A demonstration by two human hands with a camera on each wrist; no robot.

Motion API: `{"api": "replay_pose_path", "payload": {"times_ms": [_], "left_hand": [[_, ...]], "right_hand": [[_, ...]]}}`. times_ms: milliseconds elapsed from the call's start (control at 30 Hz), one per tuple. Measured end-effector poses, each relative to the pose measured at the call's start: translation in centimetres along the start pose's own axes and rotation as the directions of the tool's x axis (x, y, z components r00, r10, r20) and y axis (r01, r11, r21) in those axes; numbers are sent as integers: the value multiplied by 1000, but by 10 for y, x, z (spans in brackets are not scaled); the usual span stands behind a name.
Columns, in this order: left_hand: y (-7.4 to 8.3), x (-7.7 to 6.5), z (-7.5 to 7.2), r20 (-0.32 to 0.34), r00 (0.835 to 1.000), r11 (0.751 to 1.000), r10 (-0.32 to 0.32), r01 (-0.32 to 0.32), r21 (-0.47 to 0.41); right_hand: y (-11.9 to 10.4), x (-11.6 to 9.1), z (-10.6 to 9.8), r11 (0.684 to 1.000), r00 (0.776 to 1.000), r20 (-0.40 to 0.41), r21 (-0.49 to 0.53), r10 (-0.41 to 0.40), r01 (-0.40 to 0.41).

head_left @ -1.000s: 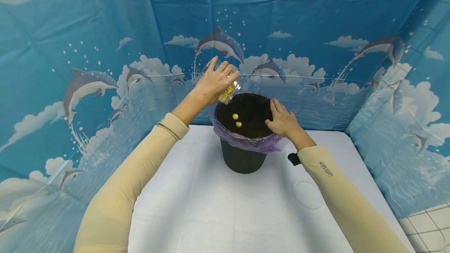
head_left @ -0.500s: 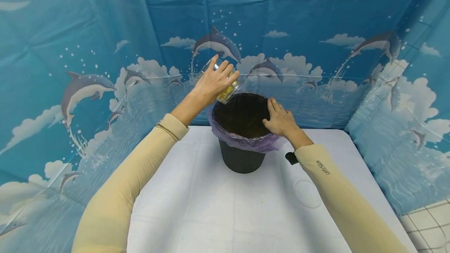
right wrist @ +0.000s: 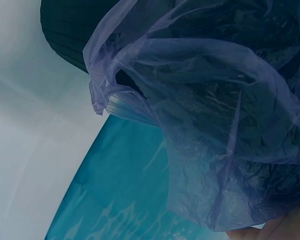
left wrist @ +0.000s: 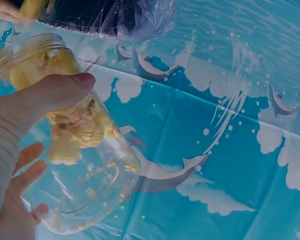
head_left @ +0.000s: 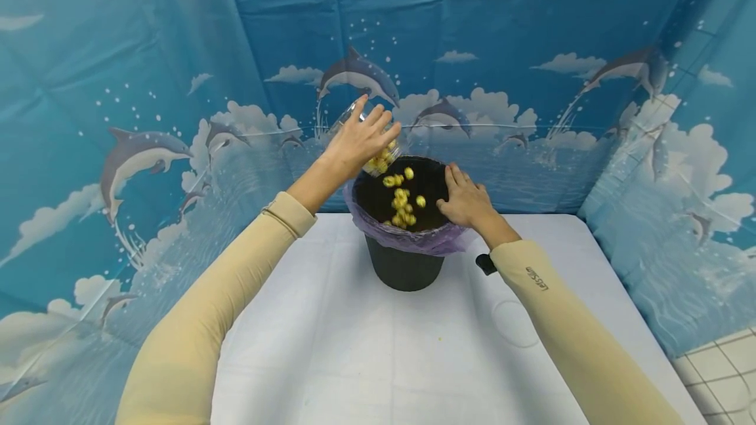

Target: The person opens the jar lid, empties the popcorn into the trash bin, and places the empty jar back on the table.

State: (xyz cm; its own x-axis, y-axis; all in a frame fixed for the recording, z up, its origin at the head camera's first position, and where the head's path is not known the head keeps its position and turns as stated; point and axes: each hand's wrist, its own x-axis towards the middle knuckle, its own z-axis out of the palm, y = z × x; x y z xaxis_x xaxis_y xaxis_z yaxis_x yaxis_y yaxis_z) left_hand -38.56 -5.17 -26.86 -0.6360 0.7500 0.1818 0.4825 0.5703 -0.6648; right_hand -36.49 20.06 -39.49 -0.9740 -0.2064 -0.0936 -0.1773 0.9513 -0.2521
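In the head view my left hand (head_left: 363, 140) grips a clear plastic jar (head_left: 341, 122), tilted mouth-down over a dark trash can (head_left: 407, 271). Yellow popcorn (head_left: 401, 201) tumbles from the jar's mouth into the can. The left wrist view shows my thumb across the jar (left wrist: 107, 160), with popcorn (left wrist: 77, 127) packed toward its neck and crumbs along its base. A purple plastic bag (head_left: 401, 238) lines the can and folds over its rim. My right hand (head_left: 469, 205) rests on the rim's right side, fingers extended, thumb pointing inward. The bag (right wrist: 215, 100) hides most of that hand in the right wrist view.
The trash can stands on a white-covered table (head_left: 331, 346). A clear round lid (head_left: 515, 323) lies at its right, and a small yellow crumb (head_left: 440, 339) sits in front. Blue dolphin-print sheeting (head_left: 502, 38) hangs close behind and along both sides.
Two pieces of popcorn were falling a second ago, and none showed half a second ago; now a cluster pours out. Both hands stay nearly where they were, with the jar still tilted.
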Motion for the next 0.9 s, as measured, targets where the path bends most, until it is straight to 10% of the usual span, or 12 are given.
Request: {"api": "replay_pose_path", "payload": {"times_ms": [900], "left_hand": [[-1, 0, -9, -12, 999, 997, 50, -49, 66]], "right_hand": [[1, -4, -1, 1000, 1000, -9, 21, -19, 19]]}}
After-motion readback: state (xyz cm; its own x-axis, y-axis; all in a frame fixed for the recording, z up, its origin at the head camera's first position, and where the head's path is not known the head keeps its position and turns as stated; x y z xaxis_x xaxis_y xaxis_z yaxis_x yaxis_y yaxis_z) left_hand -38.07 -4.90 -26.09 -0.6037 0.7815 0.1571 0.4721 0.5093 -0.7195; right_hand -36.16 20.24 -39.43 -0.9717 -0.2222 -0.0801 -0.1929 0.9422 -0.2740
